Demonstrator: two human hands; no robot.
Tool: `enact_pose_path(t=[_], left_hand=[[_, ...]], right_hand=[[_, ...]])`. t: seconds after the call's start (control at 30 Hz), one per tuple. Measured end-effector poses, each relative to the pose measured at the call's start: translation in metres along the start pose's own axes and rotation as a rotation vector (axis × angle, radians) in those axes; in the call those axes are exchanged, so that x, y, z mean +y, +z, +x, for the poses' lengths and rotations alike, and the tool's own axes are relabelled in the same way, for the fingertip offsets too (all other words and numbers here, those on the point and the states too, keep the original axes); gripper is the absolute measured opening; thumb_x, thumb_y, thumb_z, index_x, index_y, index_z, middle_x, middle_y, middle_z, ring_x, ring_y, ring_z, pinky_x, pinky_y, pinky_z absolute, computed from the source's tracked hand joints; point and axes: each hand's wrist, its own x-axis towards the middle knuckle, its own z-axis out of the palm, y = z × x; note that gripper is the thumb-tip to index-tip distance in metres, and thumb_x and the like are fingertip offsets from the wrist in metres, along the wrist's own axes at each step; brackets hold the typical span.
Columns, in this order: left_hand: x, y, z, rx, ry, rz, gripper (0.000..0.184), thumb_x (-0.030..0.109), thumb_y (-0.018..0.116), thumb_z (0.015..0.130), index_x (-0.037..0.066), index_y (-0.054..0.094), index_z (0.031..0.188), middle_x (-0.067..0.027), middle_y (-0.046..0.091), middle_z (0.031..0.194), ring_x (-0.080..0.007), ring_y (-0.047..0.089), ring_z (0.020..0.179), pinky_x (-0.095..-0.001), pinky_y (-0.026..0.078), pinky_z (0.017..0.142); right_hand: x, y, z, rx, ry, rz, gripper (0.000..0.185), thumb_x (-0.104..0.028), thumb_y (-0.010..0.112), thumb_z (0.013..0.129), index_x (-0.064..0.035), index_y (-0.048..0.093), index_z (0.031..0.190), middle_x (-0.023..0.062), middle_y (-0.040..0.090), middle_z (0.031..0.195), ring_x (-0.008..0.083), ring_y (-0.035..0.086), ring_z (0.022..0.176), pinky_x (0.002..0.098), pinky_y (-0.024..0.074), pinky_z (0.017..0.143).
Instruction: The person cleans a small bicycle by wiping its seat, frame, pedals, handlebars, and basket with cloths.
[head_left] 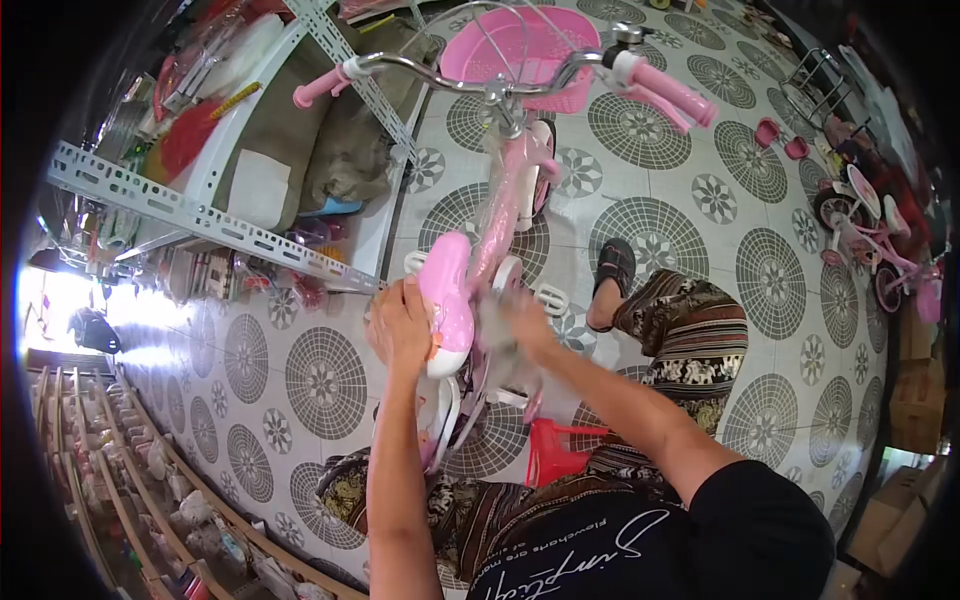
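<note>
A child's bicycle with a glittery pink frame (497, 225) stands before me, partly under clear plastic wrap. Its pink and white saddle (445, 300) is closest to my hands. My left hand (398, 325) grips the saddle's left side, fingers pressed against it and some hidden behind. My right hand (520, 322) is smeared by motion just right of the saddle, near the frame and a white pedal (550, 300); its fingers cannot be made out. Farther forward are the chrome handlebar (430, 72) with pink grips and a pink basket (470, 45).
A metal shelf (215, 218) with packaged goods borders the left. A red plastic stool (555, 450) is by my legs. Wooden racks (150, 480) fill the lower left. Another small pink bicycle (870, 235) and cardboard boxes (915, 400) are at the right; pink sandals (780, 138) lie on the tiled floor.
</note>
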Motion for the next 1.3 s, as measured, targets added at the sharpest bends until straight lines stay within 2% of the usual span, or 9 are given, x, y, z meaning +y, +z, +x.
enact_pose_path(t=[0.23, 0.3, 0.5, 0.6, 0.8, 0.93, 1.0, 1.17, 1.3], left_hand=[[0.009, -0.002, -0.006, 0.145, 0.023, -0.078, 0.029, 0.033, 0.052, 0.093, 0.009, 0.068, 0.100, -0.0087, 0.065, 0.100, -0.0301, 0.059, 0.094, -0.0437, 0.042, 0.083], [0.010, 0.000, -0.004, 0.152, 0.016, -0.010, 0.029, 0.033, 0.052, 0.093, 0.010, 0.068, 0.100, -0.0081, 0.065, 0.102, -0.0295, 0.059, 0.095, -0.0432, 0.042, 0.084], [0.016, 0.005, 0.002, 0.091, 0.031, 0.041, 0.036, 0.043, 0.052, 0.092, 0.013, 0.068, 0.102, -0.0087, 0.065, 0.104, -0.0306, 0.059, 0.098, -0.0465, 0.039, 0.087], [0.024, 0.003, 0.003, 0.063, 0.018, 0.094, 0.036, 0.045, 0.052, 0.092, 0.014, 0.069, 0.103, -0.0082, 0.065, 0.103, -0.0299, 0.059, 0.097, -0.0459, 0.039, 0.087], [0.037, 0.005, 0.003, 0.081, 0.015, 0.119, 0.040, 0.042, 0.053, 0.093, 0.008, 0.069, 0.104, -0.0119, 0.067, 0.101, -0.0291, 0.061, 0.095, -0.0405, 0.043, 0.088], [0.034, 0.009, 0.004, 0.095, 0.052, 0.074, 0.038, 0.039, 0.054, 0.094, 0.004, 0.068, 0.104, -0.0139, 0.067, 0.100, -0.0298, 0.062, 0.094, -0.0396, 0.045, 0.086], [0.028, 0.012, 0.008, 0.089, 0.071, 0.063, 0.038, 0.037, 0.054, 0.095, 0.003, 0.068, 0.104, -0.0148, 0.067, 0.100, -0.0297, 0.062, 0.093, -0.0391, 0.046, 0.084], [0.028, 0.017, 0.007, 0.124, 0.096, -0.027, 0.033, 0.032, 0.055, 0.094, 0.003, 0.068, 0.102, -0.0150, 0.066, 0.094, -0.0294, 0.061, 0.085, -0.0406, 0.046, 0.077], [0.030, 0.015, 0.007, 0.112, 0.089, -0.012, 0.032, 0.031, 0.055, 0.094, 0.003, 0.068, 0.101, -0.0148, 0.066, 0.092, -0.0297, 0.061, 0.083, -0.0406, 0.046, 0.076]], right_hand=[[-0.001, -0.028, 0.141, 0.285, -0.216, 0.009, 0.039, -0.019, 0.065, 0.090, -0.0027, 0.054, 0.124, 0.0157, 0.061, 0.113, 0.0266, 0.061, 0.103, 0.0366, 0.0496, 0.086], [0.026, 0.009, 0.107, 0.704, -0.302, -0.249, 0.049, 0.001, 0.059, 0.079, -0.0059, 0.054, 0.127, 0.0203, 0.061, 0.108, 0.0356, 0.058, 0.103, 0.0419, 0.0441, 0.095], [0.121, 0.032, -0.082, -0.161, 0.375, -0.184, 0.044, -0.009, 0.067, 0.077, -0.0042, 0.057, 0.120, 0.0197, 0.063, 0.114, 0.0335, 0.058, 0.113, 0.0393, 0.0446, 0.097], [0.108, 0.017, -0.044, 0.389, 0.173, -0.034, 0.038, -0.017, 0.070, 0.080, -0.0031, 0.059, 0.114, 0.0182, 0.064, 0.110, 0.0287, 0.059, 0.110, 0.0371, 0.0461, 0.092], [0.014, 0.014, 0.059, 0.660, -0.215, -0.042, 0.040, -0.020, 0.060, 0.090, -0.0043, 0.053, 0.126, 0.0205, 0.057, 0.122, 0.0373, 0.053, 0.115, 0.0414, 0.0395, 0.100], [0.100, 0.063, -0.013, 0.591, 0.171, 0.025, 0.049, -0.023, 0.063, 0.087, -0.0036, 0.051, 0.131, 0.0211, 0.056, 0.124, 0.0372, 0.052, 0.117, 0.0411, 0.0379, 0.103], [0.138, 0.048, -0.035, 0.202, 0.736, 0.343, 0.050, -0.021, 0.067, 0.085, -0.0022, 0.052, 0.129, 0.0193, 0.057, 0.124, 0.0332, 0.053, 0.116, 0.0382, 0.0394, 0.101], [0.034, 0.004, 0.054, 0.650, -0.147, 0.195, 0.039, -0.013, 0.064, 0.086, -0.0004, 0.055, 0.121, 0.0186, 0.059, 0.115, 0.0326, 0.054, 0.113, 0.0394, 0.0410, 0.096], [0.037, 0.003, 0.082, 0.648, -0.255, -0.066, 0.038, -0.012, 0.065, 0.084, -0.0017, 0.056, 0.119, 0.0205, 0.058, 0.115, 0.0385, 0.053, 0.110, 0.0422, 0.0405, 0.097]])
